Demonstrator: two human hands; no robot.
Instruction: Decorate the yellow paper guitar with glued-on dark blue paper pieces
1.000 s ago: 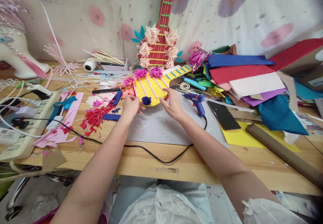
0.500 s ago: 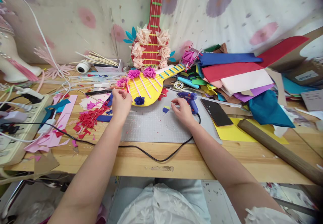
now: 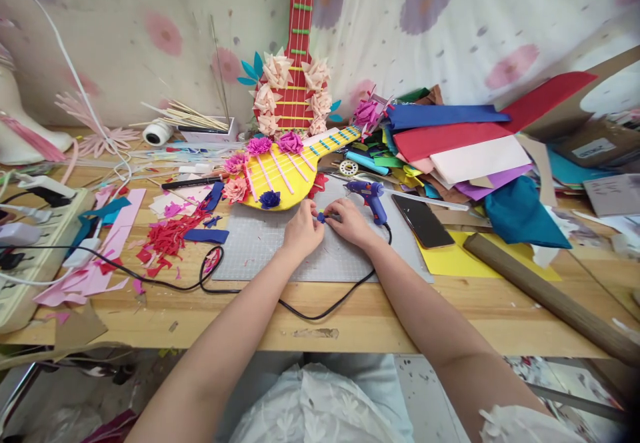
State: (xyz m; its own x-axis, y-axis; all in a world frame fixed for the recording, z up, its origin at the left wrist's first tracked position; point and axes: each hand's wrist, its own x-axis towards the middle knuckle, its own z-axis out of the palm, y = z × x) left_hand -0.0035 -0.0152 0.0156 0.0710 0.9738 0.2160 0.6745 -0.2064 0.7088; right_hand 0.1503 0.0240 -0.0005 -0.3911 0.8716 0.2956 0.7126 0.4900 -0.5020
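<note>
My left hand (image 3: pixel 303 233) and my right hand (image 3: pixel 349 222) meet over the grey cutting mat (image 3: pixel 250 256). Between their fingertips sits a small dark blue paper piece (image 3: pixel 321 217), pinched from both sides; the fingers partly cover it. Just behind the hands lies a yellow toy guitar (image 3: pixel 290 180) with pink strips. Pink paper flowers (image 3: pixel 260 146) and one dark blue paper flower (image 3: pixel 270 199) decorate its edge. A blue glue gun (image 3: pixel 371 198) rests right of my right hand, its black cord (image 3: pixel 345 310) looping along the table front.
A phone (image 3: pixel 421 220) and a brown tube (image 3: pixel 540 293) lie to the right, below piled coloured sheets (image 3: pixel 460 138). Red paper scraps (image 3: pixel 173 235) and a blue strip (image 3: pixel 206 236) lie left, near a power strip (image 3: pixel 70 230). A red decorated guitar (image 3: pixel 295 90) stands behind.
My left hand has moved right, away from the yellow guitar's left edge, to meet my right hand. The blue piece that lay on the mat is now between my fingers.
</note>
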